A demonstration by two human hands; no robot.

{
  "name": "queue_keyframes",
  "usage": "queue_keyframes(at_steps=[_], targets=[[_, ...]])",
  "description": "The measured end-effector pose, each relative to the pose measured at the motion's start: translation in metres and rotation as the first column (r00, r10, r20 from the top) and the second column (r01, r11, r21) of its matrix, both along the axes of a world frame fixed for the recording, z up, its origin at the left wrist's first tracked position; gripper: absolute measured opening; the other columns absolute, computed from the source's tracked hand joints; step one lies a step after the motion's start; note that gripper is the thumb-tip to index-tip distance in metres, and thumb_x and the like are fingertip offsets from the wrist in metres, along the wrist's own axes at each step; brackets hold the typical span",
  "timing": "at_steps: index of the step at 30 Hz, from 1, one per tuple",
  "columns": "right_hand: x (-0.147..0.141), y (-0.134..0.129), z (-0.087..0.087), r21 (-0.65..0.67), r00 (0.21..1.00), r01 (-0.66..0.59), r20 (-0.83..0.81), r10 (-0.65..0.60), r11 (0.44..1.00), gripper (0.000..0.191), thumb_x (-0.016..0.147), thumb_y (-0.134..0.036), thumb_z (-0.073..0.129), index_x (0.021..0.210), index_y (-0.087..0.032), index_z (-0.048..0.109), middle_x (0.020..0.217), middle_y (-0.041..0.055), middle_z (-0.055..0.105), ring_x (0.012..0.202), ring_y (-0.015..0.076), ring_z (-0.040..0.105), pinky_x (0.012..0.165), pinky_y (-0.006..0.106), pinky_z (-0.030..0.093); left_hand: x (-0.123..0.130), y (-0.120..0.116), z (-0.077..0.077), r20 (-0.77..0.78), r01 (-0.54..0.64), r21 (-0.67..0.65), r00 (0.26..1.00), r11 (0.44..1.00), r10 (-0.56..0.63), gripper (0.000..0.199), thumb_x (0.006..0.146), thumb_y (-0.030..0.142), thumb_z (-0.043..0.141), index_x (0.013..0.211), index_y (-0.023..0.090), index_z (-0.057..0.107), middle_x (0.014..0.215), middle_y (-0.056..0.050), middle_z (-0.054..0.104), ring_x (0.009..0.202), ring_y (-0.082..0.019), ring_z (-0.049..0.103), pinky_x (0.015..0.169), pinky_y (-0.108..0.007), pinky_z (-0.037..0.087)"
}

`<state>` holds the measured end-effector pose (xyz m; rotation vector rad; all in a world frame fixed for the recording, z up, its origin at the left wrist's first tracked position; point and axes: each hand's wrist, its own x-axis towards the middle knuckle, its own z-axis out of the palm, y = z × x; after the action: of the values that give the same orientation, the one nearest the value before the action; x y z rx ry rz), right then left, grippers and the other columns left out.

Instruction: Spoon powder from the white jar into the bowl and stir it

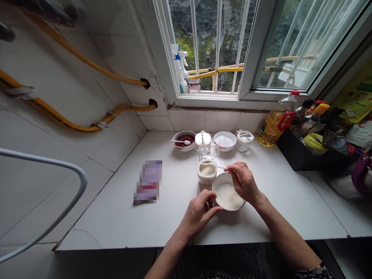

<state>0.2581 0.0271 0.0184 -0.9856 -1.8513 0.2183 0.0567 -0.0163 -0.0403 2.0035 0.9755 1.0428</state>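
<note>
My left hand [201, 212] grips the near left rim of a white bowl [229, 194] with pale granules in it. Above the bowl's right side, my right hand [242, 179] pinches the handle of a small spoon [218, 167]. The spoon reaches left, and its head is inside a white seasoning jar [206, 175] holding similar pale granules. The jar's clear lid [209, 151] stands raised at the back. My right fingers cover the end of the handle.
Behind stand a bowl of reddish-brown spice [186, 140] with a white spoon, a closed jar [202, 138], a bowl of white grains [225, 140] and another jar [244, 139]. An oil bottle [274, 126] and a dark condiment box [293, 149] are right; a blurred purple packet [148, 182] lies left.
</note>
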Motion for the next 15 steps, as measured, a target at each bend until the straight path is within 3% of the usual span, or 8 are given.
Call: queue_keyframes(at_steps=[2, 4, 7, 10, 12, 15], targets=[[0.001, 0.001, 0.0, 0.089, 0.996, -0.029, 0.092, 0.021, 0.996, 0.018, 0.09, -0.009, 0.047, 0.092, -0.022, 0.059, 0.081, 0.0058, 0.07, 0.073, 0.0201, 0.063, 0.084, 0.042, 0.048, 0.0, 0.0, 0.0, 0.0, -0.004, -0.006, 1.0, 1.0, 0.004, 0.025, 0.09, 0.042, 0.062, 0.093, 0.019, 0.055, 0.076, 0.002, 0.052, 0.062, -0.011, 0.051, 0.057, -0.022, 0.044], [0.003, 0.0, 0.001, 0.081, 0.999, -0.012, 0.043, 0.009, 0.997, 0.017, 0.091, -0.01, 0.047, 0.093, -0.022, 0.059, 0.082, 0.0059, 0.07, 0.075, 0.0199, 0.063, 0.083, 0.041, 0.049, 0.0, 0.0, -0.001, 0.006, -0.003, -0.009, 1.0, 1.0, 0.003, 0.024, 0.09, 0.042, 0.063, 0.093, 0.019, 0.055, 0.076, 0.002, 0.052, 0.062, -0.011, 0.051, 0.056, -0.022, 0.045], [0.007, -0.003, 0.005, -0.104, 0.984, -0.004, -0.176, -0.014, 0.995, 0.01, 0.093, -0.018, 0.05, 0.094, -0.022, 0.059, 0.084, 0.0058, 0.07, 0.077, 0.0186, 0.064, 0.077, 0.037, 0.052, 0.0, 0.0, -0.001, 0.013, -0.002, -0.012, 1.0, 1.0, 0.002, 0.024, 0.089, 0.041, 0.063, 0.094, 0.019, 0.055, 0.077, 0.001, 0.053, 0.062, -0.011, 0.051, 0.056, -0.022, 0.045], [0.012, -0.005, 0.012, -0.302, 0.935, -0.115, -0.354, 0.001, 0.946, 0.007, 0.089, -0.023, 0.052, 0.088, -0.021, 0.058, 0.074, 0.003, 0.066, 0.068, 0.0164, 0.064, 0.066, 0.032, 0.052, 0.0, 0.0, -0.001, 0.017, -0.006, -0.012, 1.0, 1.0, 0.006, 0.024, 0.089, 0.041, 0.063, 0.093, 0.019, 0.056, 0.078, 0.001, 0.055, 0.062, -0.011, 0.052, 0.057, -0.022, 0.046], [0.017, -0.004, 0.016, -0.395, 0.935, -0.183, -0.353, 0.035, 0.901, 0.007, 0.083, -0.019, 0.051, 0.079, -0.02, 0.057, 0.063, -0.0001, 0.061, 0.059, 0.0145, 0.059, 0.059, 0.028, 0.049, 0.0, 0.0, 0.0, 0.02, -0.005, -0.016, 1.0, 1.0, 0.005, 0.024, 0.089, 0.041, 0.064, 0.093, 0.019, 0.056, 0.077, 0.001, 0.055, 0.062, -0.011, 0.052, 0.057, -0.022, 0.047], [0.022, -0.002, 0.02, -0.515, 0.975, -0.195, -0.198, 0.106, 0.835, 0.013, 0.072, -0.011, 0.046, 0.069, -0.019, 0.055, 0.054, -0.0033, 0.054, 0.05, 0.0115, 0.05, 0.053, 0.025, 0.042, 0.0, 0.0, 0.0, 0.019, -0.002, -0.018, 1.0, 1.0, 0.003, 0.023, 0.089, 0.04, 0.064, 0.093, 0.019, 0.056, 0.076, 0.002, 0.053, 0.061, -0.011, 0.052, 0.057, -0.022, 0.046]])
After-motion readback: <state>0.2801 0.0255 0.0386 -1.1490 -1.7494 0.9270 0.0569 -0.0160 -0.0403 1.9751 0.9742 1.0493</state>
